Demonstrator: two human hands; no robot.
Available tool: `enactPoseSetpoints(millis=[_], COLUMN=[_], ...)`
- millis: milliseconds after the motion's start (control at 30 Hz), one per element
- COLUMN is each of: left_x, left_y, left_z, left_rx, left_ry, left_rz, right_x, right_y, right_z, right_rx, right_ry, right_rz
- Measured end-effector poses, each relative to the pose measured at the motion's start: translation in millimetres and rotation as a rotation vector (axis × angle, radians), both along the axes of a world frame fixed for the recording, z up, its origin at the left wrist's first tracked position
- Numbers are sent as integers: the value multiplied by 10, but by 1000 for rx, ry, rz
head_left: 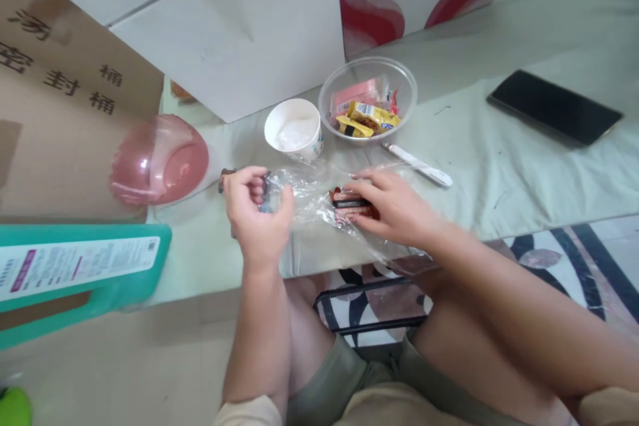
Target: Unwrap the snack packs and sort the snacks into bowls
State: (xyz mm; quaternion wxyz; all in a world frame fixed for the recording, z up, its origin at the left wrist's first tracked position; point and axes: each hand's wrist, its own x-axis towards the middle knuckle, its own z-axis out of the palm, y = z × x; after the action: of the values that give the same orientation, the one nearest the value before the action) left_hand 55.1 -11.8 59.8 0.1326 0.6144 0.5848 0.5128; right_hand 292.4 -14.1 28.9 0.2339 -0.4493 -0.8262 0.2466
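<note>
Clear plastic film [309, 203] lies crumpled on the cloth between my hands. My left hand [257, 213] is at its left end, fingers curled and thumb held apart. Dark and bluish bits show beside those fingers, but what they hold is hidden. A small brown item [225, 180] peeks out beyond the knuckles. On the right, my right hand [392, 203] grips a dark packet with red edges [347, 203], fingers along one side and thumb along the other. Film surrounds the packet. A white paper cup [293, 128] stands just behind the film.
A clear bowl [325, 103] holds several wrapped snacks. Beside it lies a white pen-like tool [424, 166]. A black phone [554, 106] rests at right. At left are a pink bowl [174, 163], a teal container [150, 279] and a cardboard box [64, 146]. White boxes [269, 33] stand behind.
</note>
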Motion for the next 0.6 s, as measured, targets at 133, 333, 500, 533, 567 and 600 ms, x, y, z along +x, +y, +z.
enactPoseSetpoints(millis=[133,333,500,533,567,600], left_x=[183,134,-26,-48,-67,-84], left_y=[-242,-336,-352,-356,-360,-366], left_z=[308,349,379,380,377,374], left_rx=[-38,-616,-751,-776,-810,-851], left_ry=[413,595,607,604,597,576], left_rz=[-454,-637,-588,-619,-661,-695], right_x=[-74,-78,-68,-64,-60,-56], right_y=[15,-3,6,7,8,9], right_z=[-30,1,-34,-41,-47,-52], right_rx=[-67,-93,-111,-115,-117,-117], right_ry=[-99,-169,-182,-172,-160,-149], right_rz=[76,53,43,44,43,44])
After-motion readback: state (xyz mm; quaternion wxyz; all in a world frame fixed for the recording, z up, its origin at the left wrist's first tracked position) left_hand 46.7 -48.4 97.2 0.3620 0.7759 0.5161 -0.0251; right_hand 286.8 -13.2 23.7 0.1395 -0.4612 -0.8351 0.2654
